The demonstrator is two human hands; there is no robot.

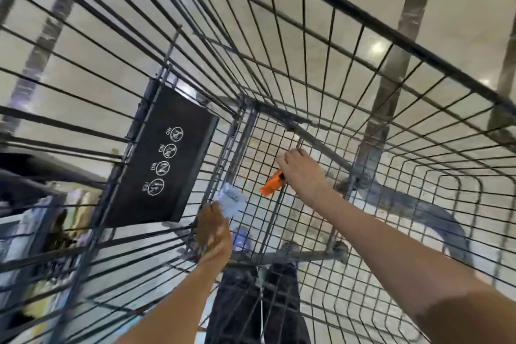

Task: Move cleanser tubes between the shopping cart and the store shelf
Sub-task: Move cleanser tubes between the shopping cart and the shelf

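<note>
I look straight down into a grey wire shopping cart. My right hand reaches deep into the basket and grips a tube with an orange cap, just above the wire floor. My left hand is lower left inside the basket and holds a pale white-blue tube by its end. Both tubes are blurred, so their labels cannot be read. The store shelf shows only as a blurred strip at the far left.
The black child-seat flap with white warning icons hangs at the cart's left end. Wire walls enclose both hands on all sides. Below the mesh floor I see my dark trouser legs, the cart's lower frame and shiny beige flooring.
</note>
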